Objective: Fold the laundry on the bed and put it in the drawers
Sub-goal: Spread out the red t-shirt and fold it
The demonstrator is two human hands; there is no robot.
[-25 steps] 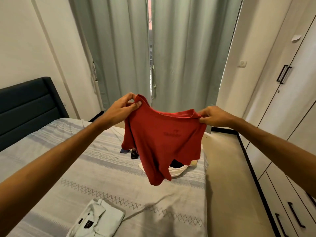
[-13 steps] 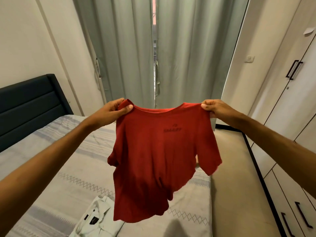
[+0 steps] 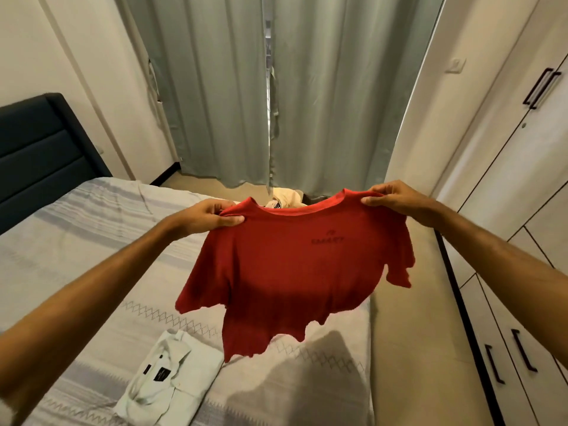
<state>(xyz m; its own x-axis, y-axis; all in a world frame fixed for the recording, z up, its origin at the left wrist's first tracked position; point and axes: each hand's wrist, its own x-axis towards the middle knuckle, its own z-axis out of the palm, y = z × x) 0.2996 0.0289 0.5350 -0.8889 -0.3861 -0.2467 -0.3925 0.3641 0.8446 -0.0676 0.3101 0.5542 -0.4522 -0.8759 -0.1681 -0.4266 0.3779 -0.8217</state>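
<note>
1. Two hands up over the bed, gripped one red short-sleeved cotton T-shirt (image 3: pixel 295 272) by its shoulders.
2. Left hand (image 3: pixel 209 215): pinched the left shoulder seam of the shirt, thumb on the near side, fingers curled behind the cloth.
3. Right hand (image 3: pixel 396 199): pinched the right shoulder seam in the same way, knuckles turned up, held a little higher than the left.
4. Hung spread between both hands, clear above the grey striped bedsheet (image 3: pixel 92 256), collar uppermost, hem loose and wavy at the bottom, both sleeves drooped outward.
5. Showed a small dark logo with lettering on the chest, too blurred to read.
6. Lay folded on the bed near the lower edge of view, below and to the left of the shirt's hem: a white collared shirt (image 3: pixel 172 376) with a dark label at the neck.
7. Peeked out just above the red collar: a heap of pale cream and dark laundry (image 3: pixel 287 199) at the far end of the bed, mostly hidden.
8. Stood at the right: a white wardrobe with black handles and drawers (image 3: pixel 510 355) at its foot, all closed.
9. Hung behind the bed: pale grey-green curtains (image 3: pixel 322 103), parted by a thin gap; dark blue padded headboard (image 3: pixel 40 142) at the left.
</note>
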